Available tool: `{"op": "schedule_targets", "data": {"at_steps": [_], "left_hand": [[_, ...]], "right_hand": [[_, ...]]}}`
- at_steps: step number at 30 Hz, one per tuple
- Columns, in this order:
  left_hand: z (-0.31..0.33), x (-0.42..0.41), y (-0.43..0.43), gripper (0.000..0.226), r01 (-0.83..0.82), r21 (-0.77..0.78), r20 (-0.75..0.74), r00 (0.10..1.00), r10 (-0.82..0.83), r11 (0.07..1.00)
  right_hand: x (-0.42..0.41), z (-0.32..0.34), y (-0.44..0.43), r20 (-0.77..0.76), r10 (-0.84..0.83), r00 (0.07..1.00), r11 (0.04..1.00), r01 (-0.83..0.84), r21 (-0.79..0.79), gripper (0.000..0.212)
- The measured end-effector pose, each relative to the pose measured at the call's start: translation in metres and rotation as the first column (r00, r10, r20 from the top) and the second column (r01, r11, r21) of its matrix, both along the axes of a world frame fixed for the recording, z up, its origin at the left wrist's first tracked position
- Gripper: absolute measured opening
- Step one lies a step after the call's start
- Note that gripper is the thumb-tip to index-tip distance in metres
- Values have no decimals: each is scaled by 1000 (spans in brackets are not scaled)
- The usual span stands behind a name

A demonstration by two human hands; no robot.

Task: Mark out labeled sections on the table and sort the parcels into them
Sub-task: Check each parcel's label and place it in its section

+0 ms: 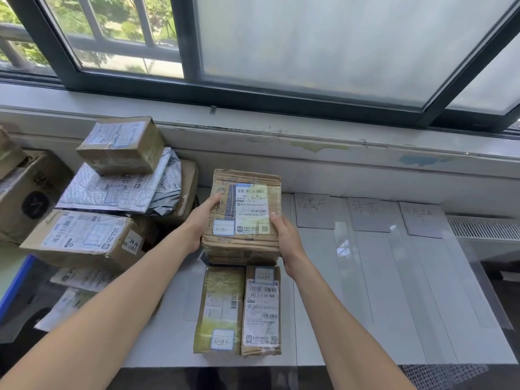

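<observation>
Two taped parcels [237, 309] lie side by side on white table [351, 305], 6 o'clock of held box. Left hand [201, 220], right hand [284, 235] fingers clamped on cardboard parcel [244, 215] at centre. Handwritten label cards [365, 218] at 3 o'clock; unsorted parcel pile [107, 192] at 9 o'clock.

Head view: worn on the person's head, wide-angle, single view.
Facing: forward and down over the desk [365, 305] toward the window [309, 52].
Nearness: close, both forearms fill the foreground.
</observation>
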State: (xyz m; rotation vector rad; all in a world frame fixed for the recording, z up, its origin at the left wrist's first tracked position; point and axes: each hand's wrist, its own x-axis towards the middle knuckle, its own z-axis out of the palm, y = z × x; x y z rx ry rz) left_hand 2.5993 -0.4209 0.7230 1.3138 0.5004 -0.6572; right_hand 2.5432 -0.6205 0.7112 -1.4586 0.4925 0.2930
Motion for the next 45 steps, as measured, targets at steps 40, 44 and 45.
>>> {"op": "schedule_targets", "data": {"at_steps": [40, 44, 45], "left_hand": [[86, 91, 135, 57, -335, 937, 291, 585, -757, 101], [78, 98, 179, 57, -294, 956, 212, 662, -719, 10], [76, 99, 188, 57, -281, 960, 195, 678, -709, -5]], "right_hand": [[127, 104, 146, 77, 717, 692, 134, -29, -991, 68], [143, 103, 191, 50, 772, 633, 111, -57, -992, 66], [146, 100, 200, 41, 780, 625, 106, -67, -992, 66]]}}
